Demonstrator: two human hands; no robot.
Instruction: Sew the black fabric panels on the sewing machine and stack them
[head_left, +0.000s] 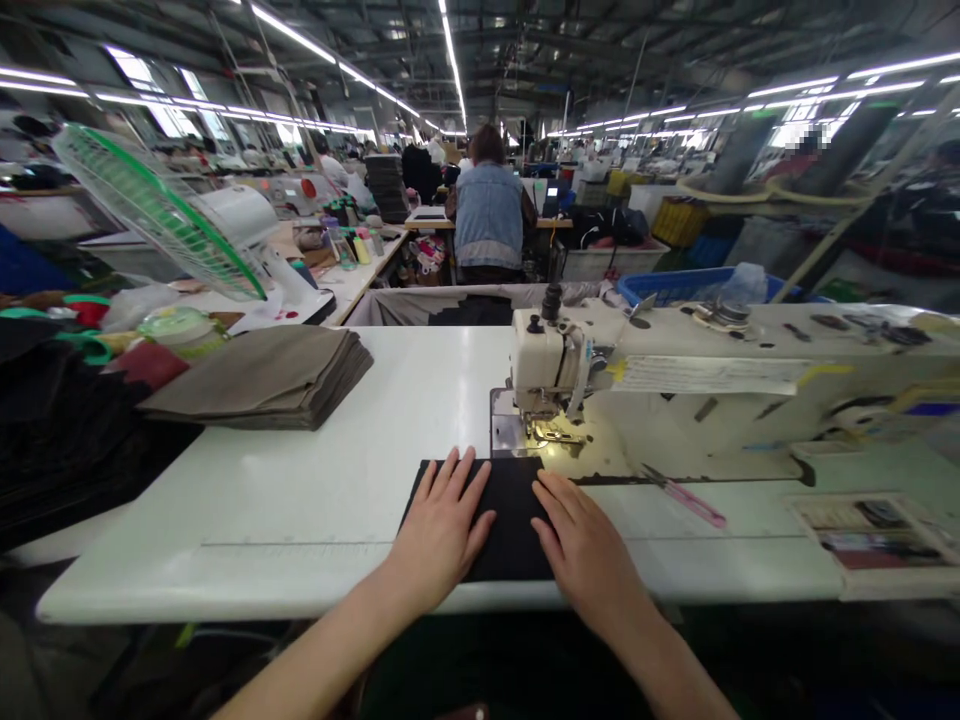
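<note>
A black fabric piece (510, 530) lies flat at the front of the white sewing table (300, 500), just before the sewing machine's needle area. My left hand (442, 525) rests flat on its left part, fingers stretched and a little spread. On its right edge lies my right hand (581, 535), fingers extended and the thumb apart, with nothing gripped. Beyond the cloth stands the sewing machine (547, 350), its lamp lighting the metal plate under the presser foot (555, 432). Pink-handled thread snips (686, 498) lie to the right of my right hand.
A stack of brown-grey fabric pieces (262, 375) sits at the table's left, beside a dark cloth pile (60, 430). A green-rimmed fan (157, 210) stands behind it. At right is a small framed tray (881, 540). A co-worker in a denim vest (489, 215) sits ahead, back turned.
</note>
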